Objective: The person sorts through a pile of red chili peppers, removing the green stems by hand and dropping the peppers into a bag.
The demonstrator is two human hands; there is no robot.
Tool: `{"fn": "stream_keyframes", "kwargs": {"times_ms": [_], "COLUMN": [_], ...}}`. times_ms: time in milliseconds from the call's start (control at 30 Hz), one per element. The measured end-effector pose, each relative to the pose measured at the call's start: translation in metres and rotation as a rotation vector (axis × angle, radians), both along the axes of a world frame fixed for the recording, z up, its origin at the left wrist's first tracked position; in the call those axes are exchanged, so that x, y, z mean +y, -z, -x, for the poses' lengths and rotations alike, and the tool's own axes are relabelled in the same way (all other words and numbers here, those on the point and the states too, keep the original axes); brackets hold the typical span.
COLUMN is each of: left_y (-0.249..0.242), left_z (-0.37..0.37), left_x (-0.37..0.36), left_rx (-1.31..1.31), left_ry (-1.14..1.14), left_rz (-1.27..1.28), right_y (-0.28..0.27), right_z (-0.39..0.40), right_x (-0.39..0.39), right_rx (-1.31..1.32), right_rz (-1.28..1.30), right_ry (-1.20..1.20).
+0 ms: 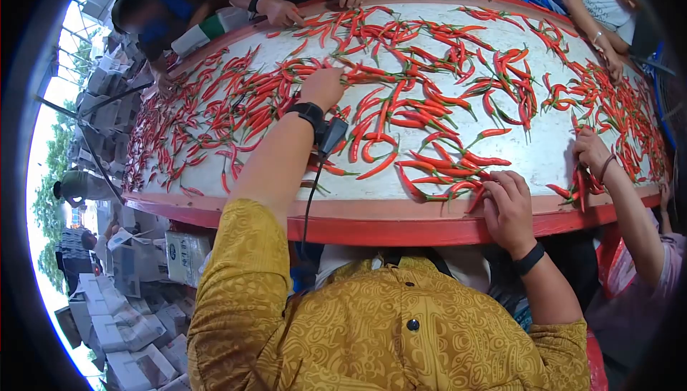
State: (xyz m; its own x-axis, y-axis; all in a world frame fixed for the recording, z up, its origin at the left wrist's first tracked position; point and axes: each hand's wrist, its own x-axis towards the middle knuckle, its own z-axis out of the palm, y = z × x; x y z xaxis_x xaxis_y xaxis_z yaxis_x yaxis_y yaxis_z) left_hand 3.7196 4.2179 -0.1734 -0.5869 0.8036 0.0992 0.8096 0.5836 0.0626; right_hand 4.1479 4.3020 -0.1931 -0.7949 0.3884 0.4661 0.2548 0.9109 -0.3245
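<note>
Long red chili peppers with green stems lie spread over a white tabletop (283, 185). My left hand (323, 89) reaches into the middle of them, its fingers curled beside a chili pepper (368, 76); what is in its fingers is mostly hidden. A black band and a small black device with a cable (331, 135) sit on that wrist. Near the front rim, my right hand (509, 208) curls its fingers around the stem ends and tips of some chili peppers (444, 173), which lie bunched roughly side by side. My right wrist also wears a black band.
A raised red rim (401, 228) edges the table in front of me. At the right, another person's hand (592, 151) holds chili peppers. More people's hands work at the far side (280, 10), far right (610, 62) and far left. Stacked cartons (129, 269) stand at left.
</note>
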Motion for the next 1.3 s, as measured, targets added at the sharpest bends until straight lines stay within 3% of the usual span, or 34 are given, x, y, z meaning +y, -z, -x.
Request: {"fn": "stream_keyframes", "kwargs": {"times_ms": [133, 167, 333, 400, 567, 667, 733, 800, 833, 900, 933, 1000, 1067, 1133, 1300], "left_y": [-0.009, -0.002, -0.024, -0.028, 0.007, 0.007, 0.007, -0.001, -0.012, -0.038, -0.040, -0.042, -0.033, 0.004, 0.013], "left_z": [-0.002, 0.009, 0.007, 0.002, 0.017, 0.017, 0.029, 0.043, 0.041, 0.039, 0.036, 0.029, 0.027, 0.039, 0.023], "left_x": [-0.026, -0.033, -0.011, 0.013, 0.060, 0.058, 0.048, 0.037, 0.025, 0.004, -0.002, -0.010, 0.001, 0.015, 0.034], "left_rx": [-0.002, 0.014, 0.020, 0.171, 0.274, 0.279, 0.280, 0.222, 0.224, -0.309, -0.298, -0.110, -0.147, 0.134, 0.165], "left_ry": [0.008, 0.106, 0.021, 0.088, 0.052, 0.084, 0.095, -0.035, -0.047, -0.350, -0.358, -0.420, -0.438, -0.080, -0.296], "left_rz": [0.024, -0.045, -0.144, -0.120, 0.144, 0.091, 0.005, -0.448, -0.437, -0.796, -0.794, -0.631, -0.486, -0.048, 0.144], "right_y": [0.002, 0.002, 0.002, 0.003, 0.003, 0.001, 0.002, 0.002, 0.002, 0.003, 0.004, 0.007, 0.006, 0.004, 0.002], "right_z": [-0.015, -0.019, -0.038, -0.046, -0.063, -0.075, -0.080, -0.087, -0.091, -0.099, -0.103, -0.111, -0.118, -0.124, -0.145], "right_x": [0.015, 0.020, 0.039, 0.047, 0.067, 0.078, 0.085, 0.093, 0.096, 0.103, 0.107, 0.116, 0.124, 0.132, 0.152], "right_rx": [-0.014, -0.010, -0.050, -0.047, -0.061, -0.074, -0.088, -0.089, -0.087, -0.092, -0.099, -0.088, -0.107, -0.111, -0.119], "right_rz": [0.005, 0.007, -0.016, -0.006, 0.022, 0.049, 0.057, 0.050, 0.038, 0.039, 0.032, 0.035, 0.043, 0.050, 0.066], "right_ry": [-0.006, -0.015, -0.016, -0.009, 0.028, 0.004, 0.004, -0.005, -0.001, -0.010, -0.005, -0.014, -0.016, -0.016, 0.001]}}
